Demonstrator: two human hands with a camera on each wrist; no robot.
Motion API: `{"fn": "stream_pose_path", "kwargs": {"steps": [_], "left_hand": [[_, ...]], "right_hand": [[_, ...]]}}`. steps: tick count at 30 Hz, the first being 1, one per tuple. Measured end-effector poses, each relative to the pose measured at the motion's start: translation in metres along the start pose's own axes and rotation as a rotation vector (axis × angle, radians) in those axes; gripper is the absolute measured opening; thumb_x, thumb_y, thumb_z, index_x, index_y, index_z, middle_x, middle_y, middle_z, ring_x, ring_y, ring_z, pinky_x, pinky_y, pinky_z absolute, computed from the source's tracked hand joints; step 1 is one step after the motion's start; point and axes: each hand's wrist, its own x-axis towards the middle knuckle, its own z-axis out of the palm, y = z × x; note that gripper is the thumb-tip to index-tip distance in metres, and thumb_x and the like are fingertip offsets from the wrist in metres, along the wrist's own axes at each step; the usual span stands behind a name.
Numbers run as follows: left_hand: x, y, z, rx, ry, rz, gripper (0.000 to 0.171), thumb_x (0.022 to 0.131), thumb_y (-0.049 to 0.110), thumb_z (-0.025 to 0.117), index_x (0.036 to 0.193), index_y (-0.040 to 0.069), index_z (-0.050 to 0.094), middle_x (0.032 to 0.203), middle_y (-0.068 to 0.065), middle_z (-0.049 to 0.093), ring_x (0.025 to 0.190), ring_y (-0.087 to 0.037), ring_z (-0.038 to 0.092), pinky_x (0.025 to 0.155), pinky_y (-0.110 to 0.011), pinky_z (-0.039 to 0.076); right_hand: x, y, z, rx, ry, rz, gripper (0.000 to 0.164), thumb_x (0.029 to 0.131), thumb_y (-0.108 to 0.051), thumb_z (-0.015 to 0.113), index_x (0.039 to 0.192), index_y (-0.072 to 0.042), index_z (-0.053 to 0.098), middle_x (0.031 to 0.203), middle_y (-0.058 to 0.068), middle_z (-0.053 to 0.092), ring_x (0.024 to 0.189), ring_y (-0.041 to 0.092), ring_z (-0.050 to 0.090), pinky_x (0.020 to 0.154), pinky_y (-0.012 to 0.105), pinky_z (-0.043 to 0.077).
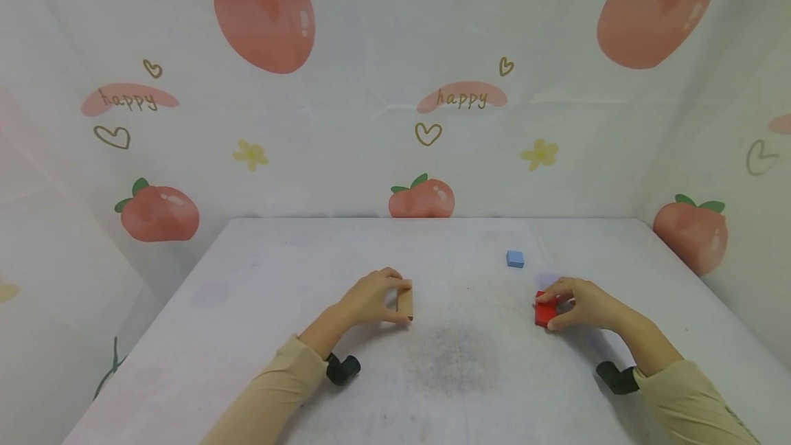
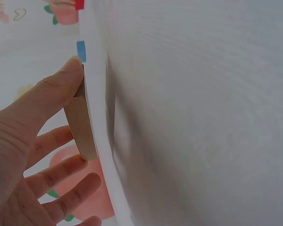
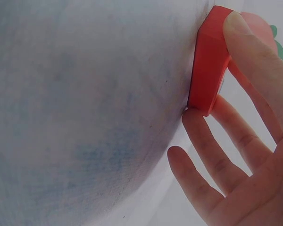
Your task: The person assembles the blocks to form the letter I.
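Note:
On the white table, my left hand (image 1: 371, 297) pinches a tan wooden block (image 1: 405, 299) between thumb and fingers. Seen in the left wrist view, the thumb presses one end of the wooden block (image 2: 80, 123) and a finger meets the other end; the remaining fingers are spread apart. Over to the right, my right hand (image 1: 586, 304) grips a red block (image 1: 544, 312) by its ends. The right wrist view has the thumb on the upper end of the red block (image 3: 207, 70) and a fingertip at its lower end. Both blocks appear to be at the tabletop.
A small blue block (image 1: 516, 259) lies farther back, between the two hands but nearer the right one. Behind the table (image 1: 346, 246) hangs a white cloth (image 1: 364, 40) printed with peaches. Black wrist devices (image 1: 342, 369) sit under both forearms.

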Motion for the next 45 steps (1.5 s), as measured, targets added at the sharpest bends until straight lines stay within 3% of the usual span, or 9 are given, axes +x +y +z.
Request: {"fn": "stream_pose_path", "kwargs": {"steps": [10,20,36,45], "left_hand": [[0.005,0.004,0.002,-0.014,-0.017,-0.003,0.062,0.072,0.038,0.078,0.125,0.012,0.06,0.124,-0.01,0.056,0.114,-0.028,0.053,0.097,-0.044,0.044],[0.007,0.008,0.002,-0.011,-0.033,-0.016,0.062,0.073,0.038,0.078,0.126,0.012,0.059,0.125,-0.01,0.055,0.115,-0.029,0.052,0.097,-0.045,0.044],[0.017,0.017,0.006,0.009,-0.035,0.024,0.064,0.072,0.04,0.078,0.126,0.012,0.06,0.124,-0.009,0.056,0.115,-0.028,0.053,0.099,-0.044,0.044],[0.024,0.02,0.01,0.032,-0.04,0.022,0.064,0.072,0.042,0.078,0.126,0.014,0.06,0.124,-0.008,0.056,0.113,-0.026,0.054,0.097,-0.041,0.045]], "right_hand": [[0.0,0.0,0.0,0.0,-0.002,-0.006,0.042,0.07,-0.019,0.081,0.107,-0.005,0.069,0.103,0.013,0.062,0.095,0.024,0.055,0.072,0.025,0.051],[0.001,0.0,0.0,-0.01,0.004,-0.01,0.041,0.07,-0.019,0.081,0.106,-0.005,0.069,0.102,0.012,0.062,0.094,0.023,0.055,0.071,0.023,0.05],[0.0,-0.001,0.0,0.014,-0.001,0.035,0.043,0.069,-0.019,0.081,0.108,-0.005,0.069,0.106,0.016,0.06,0.095,0.026,0.055,0.074,0.033,0.053],[0.0,-0.001,0.0,0.021,-0.004,0.02,0.041,0.07,-0.017,0.08,0.108,-0.004,0.069,0.105,0.015,0.061,0.095,0.025,0.055,0.073,0.029,0.052]]}}
